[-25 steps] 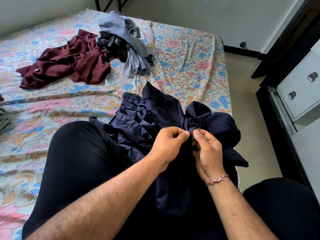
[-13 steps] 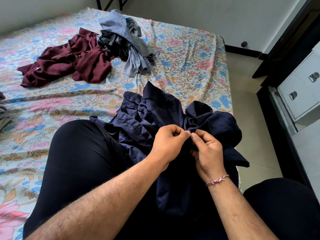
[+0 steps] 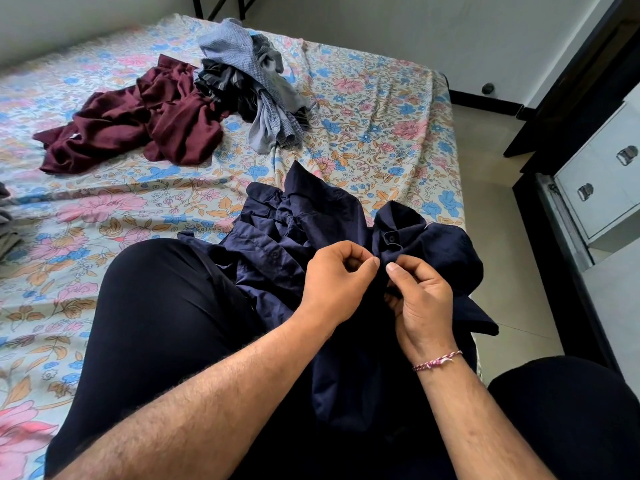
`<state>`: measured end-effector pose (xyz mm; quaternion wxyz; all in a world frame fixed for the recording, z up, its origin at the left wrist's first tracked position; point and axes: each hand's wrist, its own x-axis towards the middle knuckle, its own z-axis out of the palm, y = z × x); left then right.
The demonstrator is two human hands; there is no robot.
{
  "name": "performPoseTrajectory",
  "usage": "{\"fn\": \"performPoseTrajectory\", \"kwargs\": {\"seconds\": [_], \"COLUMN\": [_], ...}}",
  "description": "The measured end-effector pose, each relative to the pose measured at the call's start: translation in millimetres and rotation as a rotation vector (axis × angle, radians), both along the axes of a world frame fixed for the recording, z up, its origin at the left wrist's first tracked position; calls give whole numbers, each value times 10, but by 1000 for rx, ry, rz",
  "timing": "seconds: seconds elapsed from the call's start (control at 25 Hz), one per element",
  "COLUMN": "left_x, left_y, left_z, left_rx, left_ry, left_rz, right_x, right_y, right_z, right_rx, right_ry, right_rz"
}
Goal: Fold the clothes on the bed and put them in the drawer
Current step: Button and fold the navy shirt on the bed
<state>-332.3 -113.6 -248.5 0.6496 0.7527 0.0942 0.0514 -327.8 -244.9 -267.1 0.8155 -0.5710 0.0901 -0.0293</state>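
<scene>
Fingers (image 3: 372,263) of the left hand (image 3: 334,285) and of the right hand (image 3: 420,299) are curled and pinch the navy shirt (image 3: 311,230), thumb tips nearly meeting at its front edge just below a button. The shirt lies crumpled under the fingers, across the person's lap and the near edge of the bed (image 3: 381,140). Well beyond the fingers lie 2 heaps: a maroon garment (image 3: 138,123) and grey clothes (image 3: 256,81). Right of the fingers stands a white drawer unit (image 3: 602,181).
</scene>
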Motion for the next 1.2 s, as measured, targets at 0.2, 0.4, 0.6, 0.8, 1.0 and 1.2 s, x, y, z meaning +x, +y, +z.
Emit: {"fn": "performPoseTrajectory", "kwargs": {"seconds": [0.2,0.4,0.6,0.8,1.0,1.2], "left_x": [8,19,30,24,31,92], "left_y": [9,33,55,53,49,62], "left_z": [4,19,19,20,-24,-100], "left_rx": [47,55,14,14,100,155], "left_ry": [-10,18,71,120,70,63], "left_rz": [-11,-41,-49,-28,-34,-21], "right_x": [13,5,53,103,98,118], "right_y": [-16,-38,-123,-156,-96,-96], "right_z": [-44,-4,8,-22,-60,-107], "right_rx": [-12,-100,-387,-767,-871,-849], "right_ry": [-43,-100,-241,-506,-541,-524], "right_rz": [14,86,152,119,91,89]}}
